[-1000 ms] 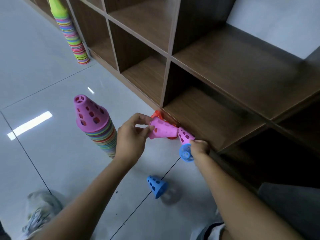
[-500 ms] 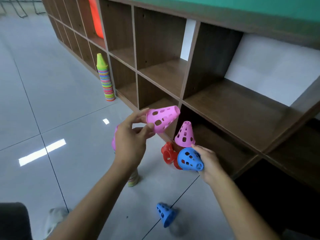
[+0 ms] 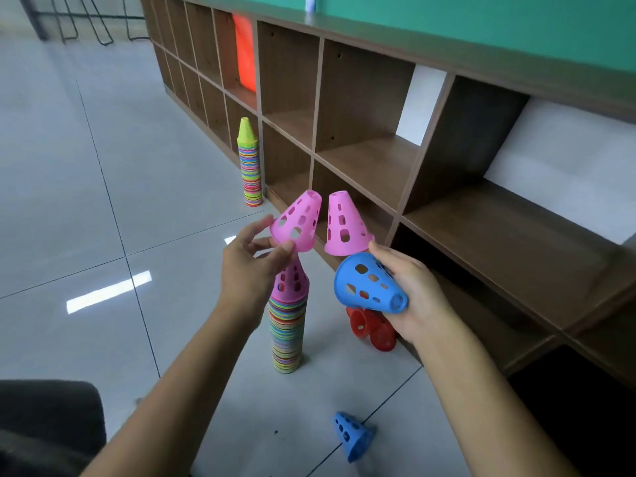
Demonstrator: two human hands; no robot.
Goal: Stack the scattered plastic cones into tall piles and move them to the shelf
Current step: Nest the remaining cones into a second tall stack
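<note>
Raised: pink cone (image 3: 298,223) (left hand (image 3: 253,266) pinching).

Partly hidden behind the left hand (image 3: 253,266): upper portion of the tall multicoloured stack of plastic cones (image 3: 288,330), topped in pink. Largely covered by the right hand (image 3: 413,297) and its perforated blue plastic cone (image 3: 370,287): a cluster of red plastic cones (image 3: 370,330) on the floor, number impossible to tell. Cut off at the right edge: the brown wooden cubby shelf (image 3: 447,187). Unidentifiable in an upper cubby: an orange object (image 3: 245,55). Blurred at lower left: a dark shape (image 3: 44,428), cropped by the frame.
</note>
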